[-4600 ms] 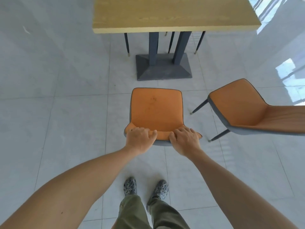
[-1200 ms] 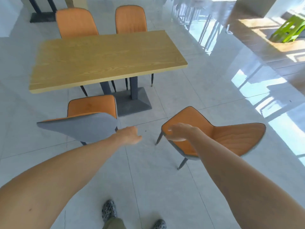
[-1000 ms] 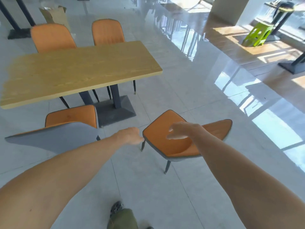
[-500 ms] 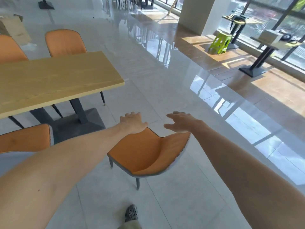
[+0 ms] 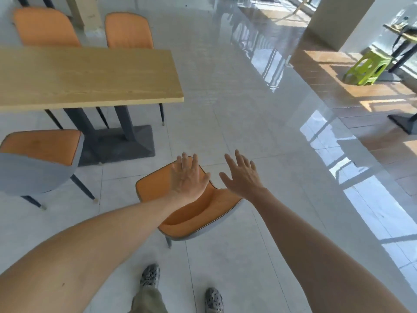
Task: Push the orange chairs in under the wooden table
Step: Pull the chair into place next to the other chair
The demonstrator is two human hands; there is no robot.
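A wooden table (image 5: 90, 75) on a dark pedestal base (image 5: 121, 143) stands at the upper left. One orange chair (image 5: 196, 213) with a grey shell stands below me, out on the floor and turned askew from the table. My left hand (image 5: 188, 177) hovers open over its seat, fingers spread. Just right of the chair, my right hand (image 5: 242, 175) is open too and holds nothing. A second orange chair (image 5: 40, 150) stands at the table's near side on the left, its grey back toward me. Two more orange chairs (image 5: 128, 30) stand along the far side.
Glossy grey floor tiles stretch to the right of the table. A green plastic stool (image 5: 366, 67) and another table's dark base (image 5: 404, 123) stand at the far right. A white pillar (image 5: 338, 21) rises at the upper right. My feet (image 5: 150, 274) are directly below.
Both hands left the first chair's back and swung right to the second chair. In the last half second the fingers spread wide and the view tilted down over that chair.
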